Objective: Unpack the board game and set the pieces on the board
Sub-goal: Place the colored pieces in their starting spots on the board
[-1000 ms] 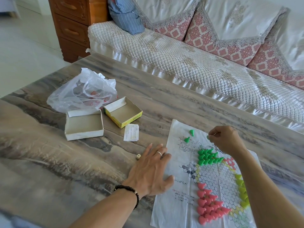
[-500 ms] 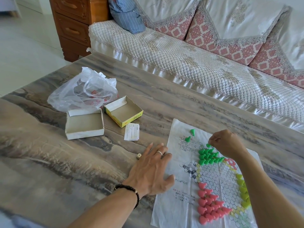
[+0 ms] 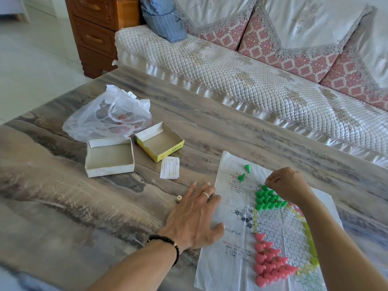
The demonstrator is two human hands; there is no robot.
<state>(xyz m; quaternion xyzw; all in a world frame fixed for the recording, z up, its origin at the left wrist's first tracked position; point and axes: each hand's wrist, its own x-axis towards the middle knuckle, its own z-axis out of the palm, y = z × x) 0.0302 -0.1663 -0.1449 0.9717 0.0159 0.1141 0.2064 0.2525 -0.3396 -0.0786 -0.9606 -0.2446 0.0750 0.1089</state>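
Note:
A thin paper game board lies on the table at the right. Several green pieces stand in a triangle on its far corner, and several pink pieces fill the near corner. Yellow-green pieces line the right side, partly behind my right forearm. Two loose green pieces lie on the board's far margin. My right hand has its fingers curled and pinches the topmost green piece at the triangle's tip. Spread flat, my left hand presses on the table and the board's left edge.
Two open box halves, a white one and a yellow one, sit left of the board beside a crumpled plastic bag. A small leaflet and a die lie near my left hand. A sofa runs behind the table.
My right hand came down from above the board with a green piece and set it at the tip of the green triangle. My left hand stayed flat.

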